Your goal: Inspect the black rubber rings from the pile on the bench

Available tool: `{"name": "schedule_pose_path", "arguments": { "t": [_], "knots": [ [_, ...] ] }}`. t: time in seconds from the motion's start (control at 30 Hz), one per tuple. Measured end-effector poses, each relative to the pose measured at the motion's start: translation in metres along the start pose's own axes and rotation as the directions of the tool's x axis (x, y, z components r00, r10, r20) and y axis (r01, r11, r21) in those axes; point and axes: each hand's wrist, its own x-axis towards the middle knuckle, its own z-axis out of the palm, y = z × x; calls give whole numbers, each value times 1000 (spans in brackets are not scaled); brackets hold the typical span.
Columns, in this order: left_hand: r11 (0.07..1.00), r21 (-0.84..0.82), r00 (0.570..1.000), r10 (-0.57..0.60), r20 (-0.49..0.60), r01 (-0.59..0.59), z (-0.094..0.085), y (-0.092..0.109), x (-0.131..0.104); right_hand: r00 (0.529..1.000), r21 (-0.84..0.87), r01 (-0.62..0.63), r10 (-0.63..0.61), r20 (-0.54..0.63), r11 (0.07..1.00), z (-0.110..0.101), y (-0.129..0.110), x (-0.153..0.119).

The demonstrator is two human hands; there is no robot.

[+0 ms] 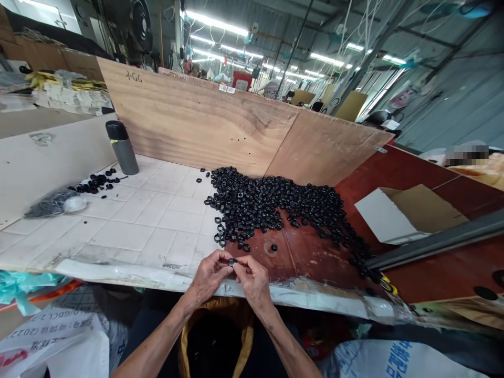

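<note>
Between the fingertips of my left hand and my right hand is a small black ring-like part. Both hands pinch it above the table's front edge. Beyond them a large pile of black ring-like parts spreads over the white and dark red tabletop. One loose black part lies on the red surface, just past my right hand. Below my wrists hangs an open yellow-rimmed bag with a dark inside.
A grey bottle stands at the back left, near a smaller heap of black parts and a plastic bag. Wooden boards wall the back. An open carton and a metal bar are at right.
</note>
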Motion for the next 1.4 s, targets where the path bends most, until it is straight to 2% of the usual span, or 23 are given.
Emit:
{"name": "schedule_pose_path", "arguments": {
  "t": [0.07, 0.13, 0.2, 0.3, 0.43, 0.6, 0.67, 0.77, 0.83, 0.9, 0.93, 0.97, 1.03, 1.07, 1.1, 1.17, 1.23, 1.27, 1.33, 1.4],
  "knots": [
    [985, 154, 995, 87, -46, -79, 3, 0, -8, 997, -42, -76, 76, -3, 996, 1, -2, -5],
    [970, 219, 988, 130, -83, -109, 8, -1, -16, 996, -93, -83, 79, -42, 992, 0, -4, -12],
    [990, 127, 993, 72, -98, -59, 12, -2, -23, 999, -108, 4, -8, -43, 994, -4, -6, -17],
    [999, -31, 997, -37, -74, 35, 16, -4, -28, 993, -65, 105, -102, 54, 992, -10, -9, -21],
    [1000, -10, 994, -29, -106, 28, 17, -3, -33, 999, -80, 13, -10, 44, 997, -16, -10, -20],
    [957, -247, 984, -171, -60, 151, 17, 3, -38, 969, -90, 232, -222, 110, 969, -22, -15, -23],
    [950, -262, 980, -191, -59, 169, 18, 4, -41, 959, -104, 266, -253, 127, 958, -22, -15, -25],
    [984, -118, 984, -147, -97, 136, 20, -2, -48, 977, -110, 206, -198, 86, 972, -14, -12, -36],
    [995, 70, 991, -64, -114, 72, 20, -8, -56, 997, -33, 25, -22, 72, 999, -5, -8, -47],
    [967, 255, 995, 36, -94, -10, 17, -11, -66, 971, 94, -211, 197, 134, 973, 4, -3, -57],
    [944, 325, 996, 69, -54, -48, 14, -10, -70, 945, 130, -296, 271, 184, 946, 6, 0, -59],
    [921, 381, 996, 86, 5, -81, 11, -8, -74, 931, 131, -330, 299, 211, 935, 5, 3, -59],
    [870, 474, 986, 69, 150, -133, 3, 3, -74, 960, 34, -246, 239, 149, 969, -1, 11, -49],
    [840, 522, 977, 44, 207, -149, -1, 9, -70, 986, -56, -153, 156, 54, 987, -7, 16, -39],
    [807, 570, 972, 22, 232, -154, -3, 15, -64, 996, -148, -71, 62, -62, 986, -13, 21, -27],
    [746, 655, 985, 9, 173, -122, -6, 23, -45, 972, -274, -23, -42, -229, 961, -22, 32, -1],
    [707, 704, 997, 24, 70, -67, -6, 21, -23, 965, -341, 16, -104, -242, 940, -23, 41, 20],
    [692, 721, 999, 34, 25, -41, -5, 16, -12, 970, -356, 49, -130, -207, 933, -22, 44, 27],
    [666, 746, 997, 60, -46, -6, -3, 4, 5, 982, -341, 113, -158, -105, 933, -16, 49, 33],
    [650, 760, 993, 86, -86, 10, -1, -9, 15, 984, -314, 131, -163, -77, 940, -17, 55, 34]
  ]
}}
